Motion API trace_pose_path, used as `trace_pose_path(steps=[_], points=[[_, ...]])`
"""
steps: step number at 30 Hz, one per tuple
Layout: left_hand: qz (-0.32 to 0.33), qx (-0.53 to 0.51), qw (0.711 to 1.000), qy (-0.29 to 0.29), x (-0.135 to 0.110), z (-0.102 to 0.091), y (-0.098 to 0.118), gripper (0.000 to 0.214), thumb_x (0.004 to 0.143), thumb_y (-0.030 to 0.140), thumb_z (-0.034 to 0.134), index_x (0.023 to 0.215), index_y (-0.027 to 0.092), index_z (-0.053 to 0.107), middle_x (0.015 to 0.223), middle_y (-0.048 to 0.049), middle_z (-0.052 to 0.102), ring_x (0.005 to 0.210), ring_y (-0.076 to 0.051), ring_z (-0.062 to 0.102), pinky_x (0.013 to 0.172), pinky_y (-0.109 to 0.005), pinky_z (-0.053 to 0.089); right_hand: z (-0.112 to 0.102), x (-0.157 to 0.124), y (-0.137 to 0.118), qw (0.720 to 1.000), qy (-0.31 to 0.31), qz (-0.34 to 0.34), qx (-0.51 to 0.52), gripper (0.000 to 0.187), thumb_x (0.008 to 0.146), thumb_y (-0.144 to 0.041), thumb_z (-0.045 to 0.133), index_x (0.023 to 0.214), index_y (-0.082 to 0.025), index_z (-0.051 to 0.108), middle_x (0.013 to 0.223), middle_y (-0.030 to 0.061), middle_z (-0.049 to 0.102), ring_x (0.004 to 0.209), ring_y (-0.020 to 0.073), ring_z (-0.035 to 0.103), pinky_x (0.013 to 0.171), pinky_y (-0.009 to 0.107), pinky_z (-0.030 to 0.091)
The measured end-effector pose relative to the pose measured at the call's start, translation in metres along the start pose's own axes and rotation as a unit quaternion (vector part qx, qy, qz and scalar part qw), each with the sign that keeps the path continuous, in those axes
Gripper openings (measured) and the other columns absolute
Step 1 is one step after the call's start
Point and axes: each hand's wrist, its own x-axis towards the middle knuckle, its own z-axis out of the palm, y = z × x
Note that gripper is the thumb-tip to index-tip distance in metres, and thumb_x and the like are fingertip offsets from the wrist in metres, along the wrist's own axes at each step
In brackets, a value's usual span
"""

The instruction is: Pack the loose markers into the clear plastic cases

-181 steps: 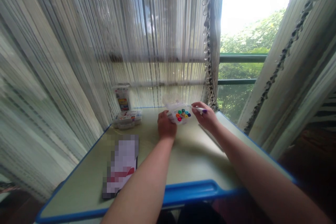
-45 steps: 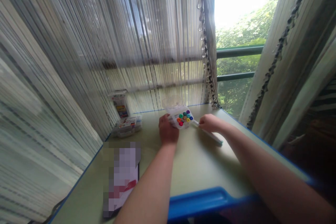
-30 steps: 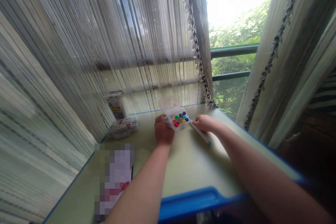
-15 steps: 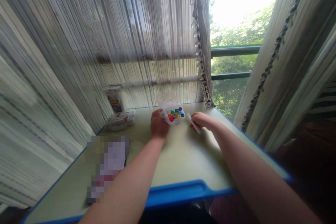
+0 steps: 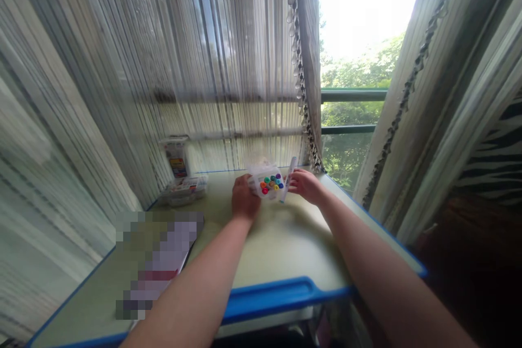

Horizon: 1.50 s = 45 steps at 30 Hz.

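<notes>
A clear plastic marker case [image 5: 266, 175] is tipped toward me near the far edge of the desk, showing several coloured marker caps [image 5: 272, 182]. My left hand [image 5: 243, 199] is closed around the case's left side. My right hand [image 5: 304, 185] is closed on a white marker [image 5: 287, 179], held nearly upright and touching the case's right side.
The pale green desk [image 5: 281, 244] has a blue rim and a blue front tray [image 5: 269, 296]. A second marker box [image 5: 186, 187] and an upright pack [image 5: 175, 156] stand at the back left. A blurred flat item [image 5: 157, 261] lies at front left. Striped curtains surround the desk.
My right hand picked the white marker up from the desk, swung it upright and brought it against the case. My left hand stayed on the case.
</notes>
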Motion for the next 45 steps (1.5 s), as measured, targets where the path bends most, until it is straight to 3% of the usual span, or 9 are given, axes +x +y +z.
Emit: trace_pose_path(steps=[5, 10, 14, 17, 21, 27, 34, 39, 45], points=[[-0.003, -0.004, 1.0, 0.003, -0.001, 0.001, 0.0, 0.027, 0.071, 0.014, 0.062, 0.098, 0.017, 0.058, 0.1, -0.0111, 0.062, 0.093, -0.025, 0.06, 0.086, -0.038, 0.051, 0.009, -0.003, -0.007, 0.993, 0.045, -0.105, -0.029, 0.015, 0.079, -0.025, 0.058, 0.09, -0.019, 0.049, 0.089, 0.0042, 0.067, 0.08, 0.0138, 0.065, 0.072, 0.025, 0.052], [-0.013, -0.01, 1.0, -0.005, -0.001, 0.002, -0.003, 0.031, 0.07, 0.011, 0.061, 0.101, 0.015, 0.057, 0.102, -0.0124, 0.061, 0.094, -0.024, 0.06, 0.089, -0.038, 0.05, 0.017, -0.018, -0.025, 0.939, 0.151, -0.303, -0.064, 0.024, 0.079, -0.032, 0.057, 0.094, -0.021, 0.043, 0.1, 0.0084, 0.068, 0.089, 0.0179, 0.065, 0.072, 0.028, 0.052], [-0.018, -0.009, 1.0, -0.013, -0.001, 0.002, -0.002, 0.034, 0.069, 0.011, 0.063, 0.102, 0.015, 0.056, 0.103, -0.0123, 0.061, 0.097, -0.024, 0.059, 0.091, -0.038, 0.05, 0.02, -0.033, -0.037, 0.898, 0.143, -0.412, -0.067, 0.022, 0.082, -0.034, 0.057, 0.091, -0.024, 0.04, 0.094, 0.0045, 0.07, 0.082, 0.0161, 0.067, 0.071, 0.03, 0.054], [-0.015, -0.012, 1.0, -0.015, -0.002, 0.002, 0.001, 0.034, 0.069, 0.01, 0.062, 0.102, 0.016, 0.056, 0.104, -0.012, 0.06, 0.098, -0.024, 0.059, 0.091, -0.038, 0.05, 0.027, -0.039, -0.036, 0.878, 0.077, -0.471, -0.02, 0.033, 0.077, -0.032, 0.068, 0.093, -0.027, 0.04, 0.082, -0.0027, 0.071, 0.075, 0.0163, 0.069, 0.065, 0.031, 0.056], [-0.018, -0.017, 1.0, -0.016, -0.004, 0.001, 0.003, 0.032, 0.07, 0.009, 0.061, 0.101, 0.016, 0.057, 0.103, -0.012, 0.06, 0.097, -0.025, 0.06, 0.09, -0.039, 0.05, 0.042, -0.044, -0.025, 0.884, -0.01, -0.467, -0.021, 0.039, 0.075, -0.028, 0.073, 0.099, -0.029, 0.043, 0.08, -0.005, 0.07, 0.071, 0.0152, 0.071, 0.064, 0.03, 0.059], [-0.032, -0.025, 0.999, -0.004, -0.005, 0.001, 0.002, 0.034, 0.069, 0.01, 0.061, 0.102, 0.014, 0.058, 0.104, -0.0148, 0.062, 0.096, -0.027, 0.061, 0.089, -0.041, 0.051, 0.052, -0.052, -0.007, 0.869, 0.019, -0.487, -0.082, 0.031, 0.08, -0.025, 0.068, 0.099, -0.027, 0.044, 0.088, -0.0008, 0.071, 0.077, 0.0162, 0.072, 0.071, 0.034, 0.06], [-0.024, -0.026, 0.999, 0.016, -0.004, 0.006, -0.001, 0.037, 0.066, 0.008, 0.062, 0.101, 0.014, 0.057, 0.102, -0.0145, 0.062, 0.093, -0.027, 0.06, 0.087, -0.041, 0.051, 0.046, -0.051, -0.006, 0.831, 0.08, -0.542, -0.097, 0.028, 0.084, -0.025, 0.062, 0.101, -0.027, 0.04, 0.087, -0.0002, 0.069, 0.079, 0.0174, 0.071, 0.07, 0.035, 0.059], [-0.018, -0.023, 1.0, 0.012, -0.005, 0.004, 0.001, 0.036, 0.066, 0.009, 0.063, 0.1, 0.015, 0.057, 0.1, -0.0134, 0.061, 0.093, -0.026, 0.059, 0.085, -0.04, 0.051, 0.044, -0.051, -0.01, 0.788, 0.105, -0.561, -0.23, 0.024, 0.083, -0.026, 0.064, 0.099, -0.025, 0.046, 0.088, 0.002, 0.071, 0.075, 0.0178, 0.07, 0.069, 0.034, 0.058], [-0.005, -0.029, 1.0, -0.005, -0.007, 0.002, 0.003, 0.024, 0.073, 0.015, 0.061, 0.096, 0.017, 0.056, 0.096, -0.0115, 0.061, 0.093, -0.026, 0.059, 0.087, -0.039, 0.05, 0.05, -0.051, -0.011, 0.728, 0.034, -0.572, -0.376, 0.011, 0.092, -0.026, 0.049, 0.099, -0.024, 0.057, 0.097, 0.0064, 0.071, 0.092, 0.0208, 0.064, 0.081, 0.039, 0.054]])
